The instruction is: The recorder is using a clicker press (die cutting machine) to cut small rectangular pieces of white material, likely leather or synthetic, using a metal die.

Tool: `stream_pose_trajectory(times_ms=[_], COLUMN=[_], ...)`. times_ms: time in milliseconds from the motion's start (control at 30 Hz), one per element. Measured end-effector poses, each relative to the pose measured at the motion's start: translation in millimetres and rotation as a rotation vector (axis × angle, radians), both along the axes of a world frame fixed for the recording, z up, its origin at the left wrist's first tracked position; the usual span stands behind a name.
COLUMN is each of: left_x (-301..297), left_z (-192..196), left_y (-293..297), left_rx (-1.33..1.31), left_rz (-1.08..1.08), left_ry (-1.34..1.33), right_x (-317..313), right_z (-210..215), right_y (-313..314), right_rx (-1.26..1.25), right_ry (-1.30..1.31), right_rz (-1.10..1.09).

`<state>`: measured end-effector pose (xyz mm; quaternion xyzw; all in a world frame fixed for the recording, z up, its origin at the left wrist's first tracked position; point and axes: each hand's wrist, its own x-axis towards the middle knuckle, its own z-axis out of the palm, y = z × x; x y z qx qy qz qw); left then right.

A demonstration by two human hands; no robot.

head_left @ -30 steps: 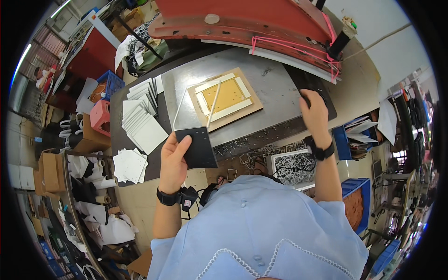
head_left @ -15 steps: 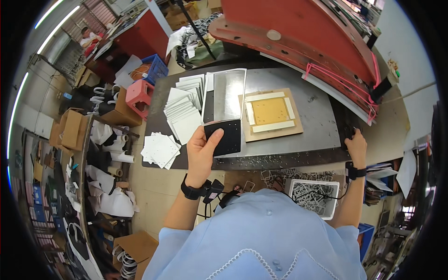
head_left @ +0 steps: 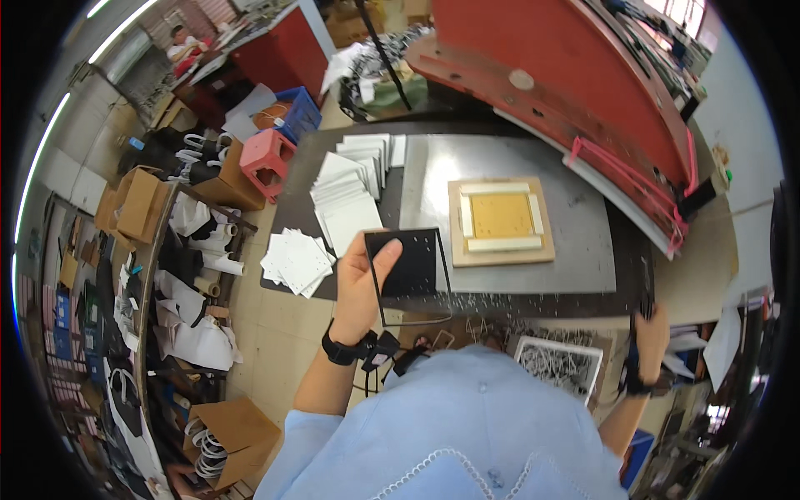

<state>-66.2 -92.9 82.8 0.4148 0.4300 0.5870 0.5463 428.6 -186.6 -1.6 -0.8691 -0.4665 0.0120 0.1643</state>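
My left hand [head_left: 360, 279] pinches a black perforated square sheet [head_left: 410, 262] at its left edge, thumb on top. A thin dark open frame [head_left: 447, 302] hangs around and below the sheet, over the table's front edge. At the table's right end, my right hand [head_left: 652, 342] is closed at a slim dark piece [head_left: 647, 298]; what it is, I cannot make out. On the metal plate [head_left: 425, 208] lies a wooden board [head_left: 500, 257] with a yellow square [head_left: 502, 215] bordered by pale strips. White sheets [head_left: 348, 212] are stacked left of it, and loose perforated white squares [head_left: 297, 262] lie nearer.
A large red machine arm [head_left: 550, 50] with pink cords [head_left: 625, 175] rises behind the plate on the right. Below the table's front edge stands a white bin [head_left: 558, 367] of thin frame scraps. A pink stool [head_left: 267, 162] and blue crate [head_left: 298, 112] stand to the left.
The frame in my left hand has swung from beyond the sheet to its near side, and the sheet has shifted slightly right. My right hand has moved down toward me. The view has shifted slightly.
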Motion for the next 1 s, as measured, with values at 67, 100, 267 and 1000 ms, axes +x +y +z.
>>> stream_pose_trajectory(times_ms=[67, 100, 267, 1000], left_x=[-1.5, 0.9, 13.8, -50.4], left_z=[-7.2, -11.7, -8.0, -25.8], left_y=[8.0, 13.8, 23.5, -36.6], left_rx=[-0.016, -0.046, -0.132, -0.219], left_rz=[-0.022, -0.033, -0.208, -0.259], left_ry=[-0.069, -0.12, -0.294, 0.033], right_x=[-16.7, -30.6, -106.8, -335.8], right_z=[20.0, 28.4, -1.4, 33.0], right_y=[-26.8, -38.3, -22.9, 36.2], right_rx=[0.041, 0.153, 0.407, 0.369], right_ry=[0.127, 0.259, 0.781, 1.475], right_rz=[-0.022, 0.013, 0.13, 0.903])
